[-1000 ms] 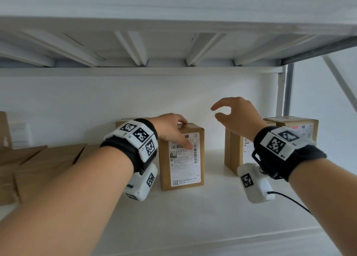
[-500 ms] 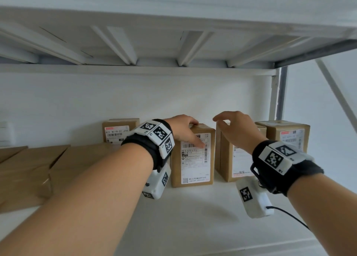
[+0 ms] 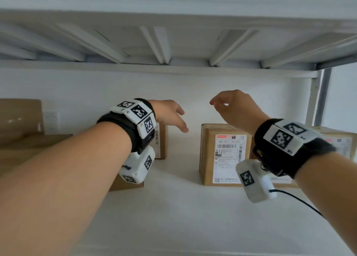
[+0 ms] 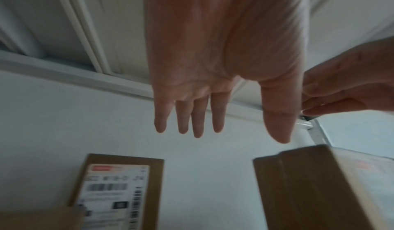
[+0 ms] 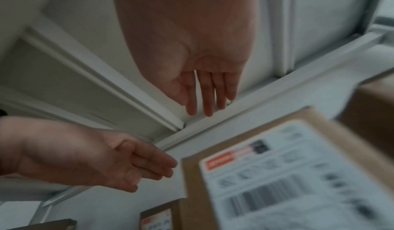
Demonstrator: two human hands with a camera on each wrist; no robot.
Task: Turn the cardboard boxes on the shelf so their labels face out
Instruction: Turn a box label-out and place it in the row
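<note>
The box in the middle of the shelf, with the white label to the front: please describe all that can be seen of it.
The middle box is a brown cardboard carton, standing upright on the white shelf. Its front bears a white shipping label with a red strip on top, barcodes and small print, facing out. Tape seems to run along its top. Neither hand touches it: the right hand hovers above, the left hand is beside it.

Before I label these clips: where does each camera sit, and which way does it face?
Head: worn on the head, facing the shelf; both forearms show.
Left wrist: under the left hand, looking along its open fingers.
Right wrist: under the right hand, likewise.
All three show the middle box and both hands.
</note>
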